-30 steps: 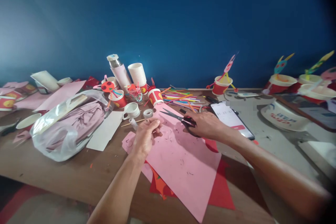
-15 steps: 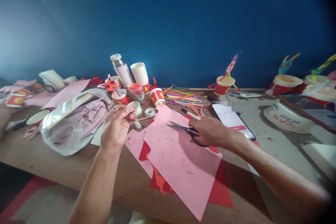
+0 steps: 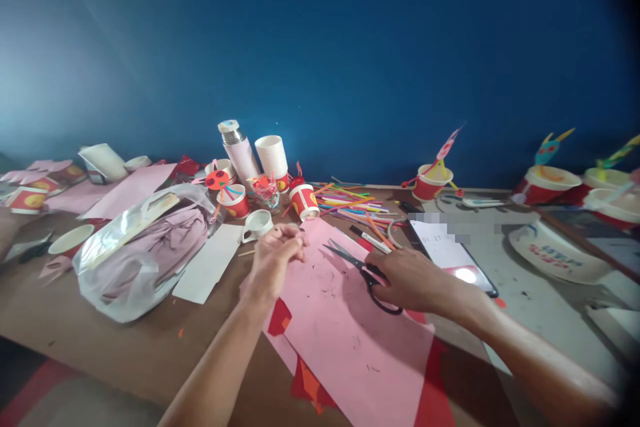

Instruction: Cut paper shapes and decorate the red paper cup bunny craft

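My left hand (image 3: 277, 257) is closed in a pinch above the left edge of a pink paper sheet (image 3: 345, 320). A tiny dark speck shows at its fingertips, too small to name. My right hand (image 3: 403, 277) has its fingers curled at the black handles of a pair of scissors (image 3: 367, 270). The blades lie slightly apart over the pink sheet, pointing left, and one handle loop shows below the hand. Red paper (image 3: 435, 380) sticks out from under the sheet. Behind my left hand stands a white cup with a handle (image 3: 257, 225).
A clear plastic bag (image 3: 135, 280) with pink cloth-like material lies left, beside white card (image 3: 207, 267). Colourful sticks (image 3: 350, 200), a flask (image 3: 243, 153) and stacked paper cups (image 3: 273, 157) are at the back. A phone (image 3: 450, 253) lies right, near a cup with a paper figure (image 3: 433, 183).
My left hand has moved right, over the pink sheet's edge. More of the scissors' handle shows now beside my right hand. The whole scene sits slightly lower in view.
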{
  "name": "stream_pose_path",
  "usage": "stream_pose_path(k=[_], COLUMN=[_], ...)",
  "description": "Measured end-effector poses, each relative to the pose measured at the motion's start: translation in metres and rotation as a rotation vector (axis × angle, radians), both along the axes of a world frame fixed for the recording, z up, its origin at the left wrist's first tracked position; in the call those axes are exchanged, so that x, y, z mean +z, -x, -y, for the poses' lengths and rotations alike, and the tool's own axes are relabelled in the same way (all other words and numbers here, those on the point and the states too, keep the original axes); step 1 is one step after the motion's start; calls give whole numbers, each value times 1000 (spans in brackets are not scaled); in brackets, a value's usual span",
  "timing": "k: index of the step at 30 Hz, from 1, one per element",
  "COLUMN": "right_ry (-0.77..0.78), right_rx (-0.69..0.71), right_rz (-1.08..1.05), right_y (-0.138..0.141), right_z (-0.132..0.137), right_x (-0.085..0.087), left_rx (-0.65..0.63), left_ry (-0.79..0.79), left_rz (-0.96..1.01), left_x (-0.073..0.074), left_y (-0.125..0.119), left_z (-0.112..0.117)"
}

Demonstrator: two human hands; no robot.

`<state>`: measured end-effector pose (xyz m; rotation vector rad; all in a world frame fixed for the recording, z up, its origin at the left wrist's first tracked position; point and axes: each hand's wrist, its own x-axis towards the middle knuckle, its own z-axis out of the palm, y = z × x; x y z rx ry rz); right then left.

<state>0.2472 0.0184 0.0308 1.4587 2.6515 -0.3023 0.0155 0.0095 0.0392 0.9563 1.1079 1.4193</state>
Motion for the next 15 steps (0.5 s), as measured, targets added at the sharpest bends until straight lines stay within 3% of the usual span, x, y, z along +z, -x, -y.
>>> stream_pose_path(k=[5, 9, 12, 15], right_ry=[-60, -106, -108, -99], right_rx=[-102, -131, -152, -143], right_rz=[39, 45, 79, 116], right_y=[1, 3, 6, 10], right_z=[-4, -5, -5, -5], right_x=[-8, -19, -20, -15], left_rx=[-105, -108, -116, -126], left_ry=[122, 212, 281, 236], left_rz=[-75, -89, -114, -55], left_x=[-14, -24, -27, -25], left_y=[-14, -10, -7, -2], left_z=[4, 5, 7, 6])
